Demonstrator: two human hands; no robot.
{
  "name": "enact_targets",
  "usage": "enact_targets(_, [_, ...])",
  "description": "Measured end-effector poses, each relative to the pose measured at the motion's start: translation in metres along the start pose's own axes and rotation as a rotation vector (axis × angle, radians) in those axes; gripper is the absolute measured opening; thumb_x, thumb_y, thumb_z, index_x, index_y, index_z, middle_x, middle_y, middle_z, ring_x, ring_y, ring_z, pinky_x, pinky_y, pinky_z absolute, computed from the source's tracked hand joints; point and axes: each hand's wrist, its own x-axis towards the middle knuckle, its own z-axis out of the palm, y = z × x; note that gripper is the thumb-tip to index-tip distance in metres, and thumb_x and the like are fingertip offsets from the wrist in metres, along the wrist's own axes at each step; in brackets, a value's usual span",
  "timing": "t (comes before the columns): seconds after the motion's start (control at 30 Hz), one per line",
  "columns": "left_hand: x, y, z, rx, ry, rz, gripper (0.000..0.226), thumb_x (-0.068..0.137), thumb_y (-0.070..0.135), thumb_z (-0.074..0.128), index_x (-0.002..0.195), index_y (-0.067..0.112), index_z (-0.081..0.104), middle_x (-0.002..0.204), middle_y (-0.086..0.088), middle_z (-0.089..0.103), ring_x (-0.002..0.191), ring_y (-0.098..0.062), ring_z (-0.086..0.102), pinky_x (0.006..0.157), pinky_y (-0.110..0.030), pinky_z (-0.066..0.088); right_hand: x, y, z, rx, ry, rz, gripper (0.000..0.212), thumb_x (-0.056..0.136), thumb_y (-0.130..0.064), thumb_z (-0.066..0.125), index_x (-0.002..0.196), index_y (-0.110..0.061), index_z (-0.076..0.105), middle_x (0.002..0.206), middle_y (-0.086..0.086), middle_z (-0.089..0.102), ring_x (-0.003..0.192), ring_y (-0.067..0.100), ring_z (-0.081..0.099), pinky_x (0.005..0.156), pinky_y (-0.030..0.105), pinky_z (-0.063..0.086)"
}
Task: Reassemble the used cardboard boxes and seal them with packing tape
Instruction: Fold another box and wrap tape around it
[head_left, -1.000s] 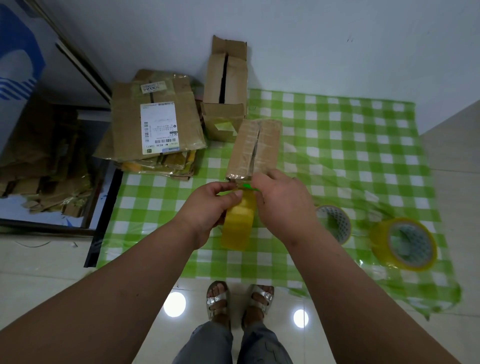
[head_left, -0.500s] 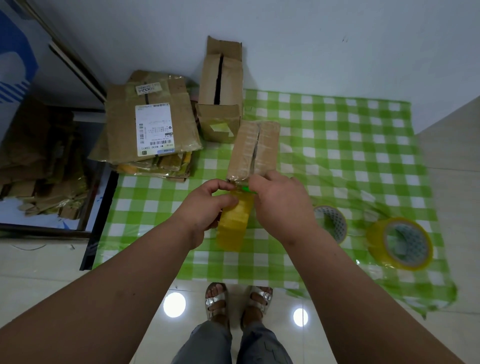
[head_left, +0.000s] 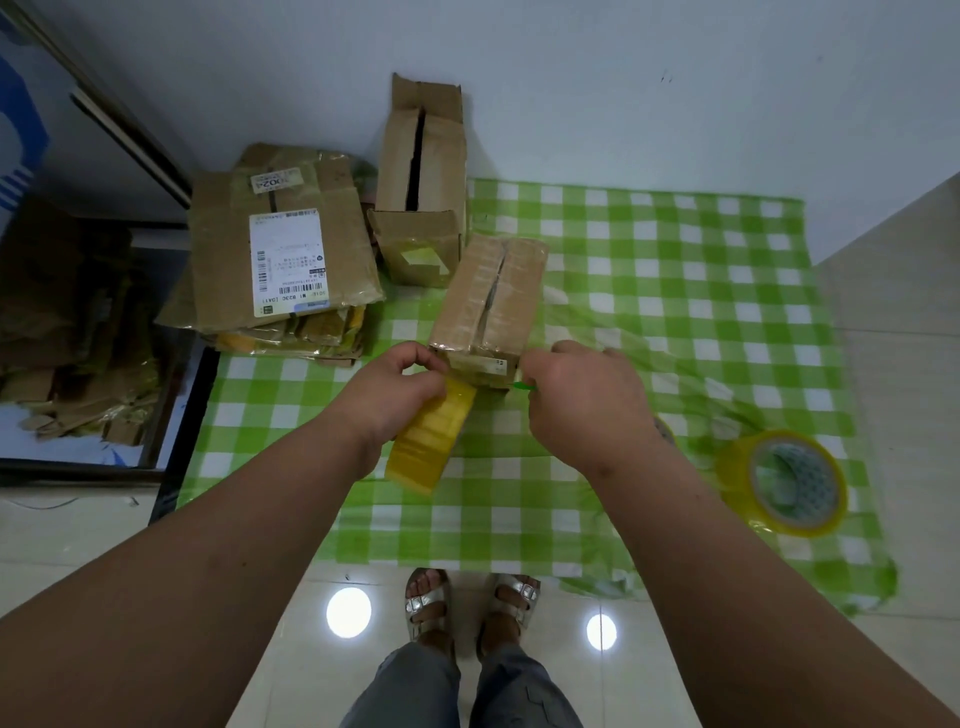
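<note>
Standing on the green checked cloth (head_left: 649, 291) near its far left corner, a small cardboard box (head_left: 488, 301) is seen with its top flaps meeting along a slit. Just in front of its near end, a yellow roll of tape (head_left: 434, 434) is gripped by the left hand (head_left: 400, 400), fingers curled round the roll's upper part. A strip of clear tape is drawn from the roll across the box's near face to the right hand (head_left: 576, 400), whose fingers are pinched on the green tab (head_left: 523, 386) at the strip's end. A taller box (head_left: 423, 176) with an open slit is set at the cloth's far left corner, touching the wall, and a stack of flattened boxes (head_left: 280, 254) is laid beside the left edge, partly off the cloth. A second roll of tape (head_left: 784, 483) is placed near the right edge. Bare cloth is left between the small box and the right edge, and along the near edge by the feet (head_left: 467, 597).
</note>
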Motion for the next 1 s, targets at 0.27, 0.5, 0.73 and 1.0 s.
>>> enact_targets(0.27, [0.000, 0.000, 0.002, -0.111, -0.086, -0.082, 0.020, 0.087, 0.009, 0.063, 0.086, 0.028, 0.067, 0.086, -0.008, 0.061, 0.072, -0.023, 0.052, 0.059, -0.028, 0.039, -0.013, 0.019, 0.051, 0.218, -0.112, 0.250, 0.016, 0.099, -0.029, 0.045, 0.110, -0.021, 0.054, 0.096, 0.002, 0.069, 0.094, 0.029, 0.063, 0.094, 0.041, 0.033])
enact_targets(0.5, [-0.001, -0.004, 0.002, -0.141, -0.086, -0.100, 0.021, 0.086, 0.010, 0.065, 0.083, 0.030, 0.068, 0.086, -0.007, 0.062, 0.077, -0.023, 0.052, 0.061, -0.029, 0.037, -0.012, 0.016, 0.057, 0.238, 0.185, 0.283, 0.034, 0.090, -0.024, 0.052, 0.123, -0.018, 0.061, 0.122, 0.006, 0.056, 0.115, 0.032, 0.049, 0.096, 0.046, 0.033])
enact_targets(0.73, [-0.002, -0.003, 0.004, -0.135, -0.082, -0.086, 0.019, 0.086, 0.010, 0.065, 0.089, 0.029, 0.066, 0.087, -0.006, 0.069, 0.071, -0.021, 0.059, 0.060, -0.026, 0.043, 0.022, -0.011, 0.039, 0.279, 0.205, 0.006, 0.059, 0.092, -0.057, 0.041, 0.147, -0.035, 0.041, 0.160, -0.004, 0.030, 0.146, 0.024, 0.024, 0.112, 0.050, 0.023])
enact_targets(1.0, [-0.005, -0.013, 0.003, -0.007, -0.076, -0.116, 0.015, 0.088, 0.014, 0.062, 0.100, 0.023, 0.065, 0.083, -0.005, 0.063, 0.068, -0.019, 0.055, 0.057, -0.025, 0.042, 0.033, -0.009, 0.050, 0.210, 0.227, 0.015, 0.061, 0.089, -0.062, 0.033, 0.141, -0.036, 0.050, 0.158, -0.003, 0.034, 0.145, 0.025, 0.027, 0.111, 0.053, 0.031])
